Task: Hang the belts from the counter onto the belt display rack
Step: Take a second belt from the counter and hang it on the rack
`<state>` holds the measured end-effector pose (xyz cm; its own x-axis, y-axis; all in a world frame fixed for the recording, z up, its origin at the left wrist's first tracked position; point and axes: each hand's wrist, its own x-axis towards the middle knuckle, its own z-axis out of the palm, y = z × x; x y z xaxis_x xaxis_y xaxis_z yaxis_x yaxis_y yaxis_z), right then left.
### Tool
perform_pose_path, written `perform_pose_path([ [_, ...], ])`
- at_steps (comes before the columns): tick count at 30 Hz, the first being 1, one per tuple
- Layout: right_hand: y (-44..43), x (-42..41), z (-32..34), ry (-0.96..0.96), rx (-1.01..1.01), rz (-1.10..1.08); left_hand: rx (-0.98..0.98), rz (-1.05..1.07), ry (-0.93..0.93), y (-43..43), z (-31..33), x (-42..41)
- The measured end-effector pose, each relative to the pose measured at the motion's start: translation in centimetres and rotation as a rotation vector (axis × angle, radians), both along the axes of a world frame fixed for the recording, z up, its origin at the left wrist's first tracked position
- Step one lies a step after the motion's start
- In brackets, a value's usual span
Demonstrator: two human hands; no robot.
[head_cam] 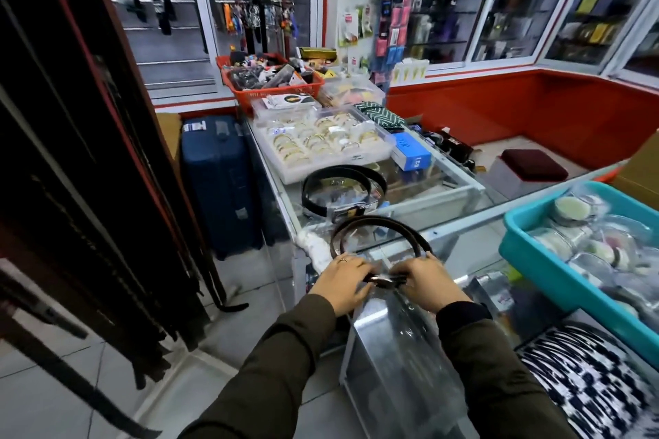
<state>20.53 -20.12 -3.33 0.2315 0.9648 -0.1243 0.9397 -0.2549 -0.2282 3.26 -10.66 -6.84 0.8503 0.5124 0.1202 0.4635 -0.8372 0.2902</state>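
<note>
A coiled dark brown belt (378,228) is held above the corner of the glass counter (460,221). My left hand (344,280) and my right hand (429,281) both grip it at its buckle end, one on each side of the metal buckle. A clear plastic sleeve (403,349) hangs below the buckle. A second coiled black belt (342,189) lies on the counter further back. The belt display rack (89,189) fills the left side, with many dark belts hanging from it.
A white tray of bangles (321,142), a red basket (274,78) and a blue box (410,150) sit behind the black belt. A teal tub (556,260) stands at right. A blue suitcase (221,185) stands on the floor between rack and counter.
</note>
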Motion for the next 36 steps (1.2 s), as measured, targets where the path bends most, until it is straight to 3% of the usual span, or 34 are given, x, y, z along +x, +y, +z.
perform_pose_path([
  [6,0.1,-1.8,2.3,0.237,-0.017,0.065,-0.092,0.047,-0.168,-0.2,1.3,-3.1],
  [13,3.3,-6.5,6.6,0.492,0.135,0.190,-0.112,0.187,-0.402,1.7,5.7,-8.9],
  [20,7.3,-12.4,10.4,0.791,0.239,0.224,-0.191,0.499,-0.874,2.1,10.7,-14.8],
  [24,8.6,-16.1,12.2,0.988,0.292,0.276,-0.694,0.639,-1.192,2.0,13.2,-17.1],
  [26,9.1,-17.8,13.0,1.114,0.295,0.302,-0.804,0.654,-1.290,2.0,14.0,-18.6],
  [32,10.9,-22.9,14.1,1.240,0.269,0.380,-0.736,0.728,-1.304,1.8,16.1,-23.5],
  [36,11.8,-25.6,14.7,1.163,0.248,0.465,-0.563,0.751,-1.385,1.3,17.6,-25.9],
])
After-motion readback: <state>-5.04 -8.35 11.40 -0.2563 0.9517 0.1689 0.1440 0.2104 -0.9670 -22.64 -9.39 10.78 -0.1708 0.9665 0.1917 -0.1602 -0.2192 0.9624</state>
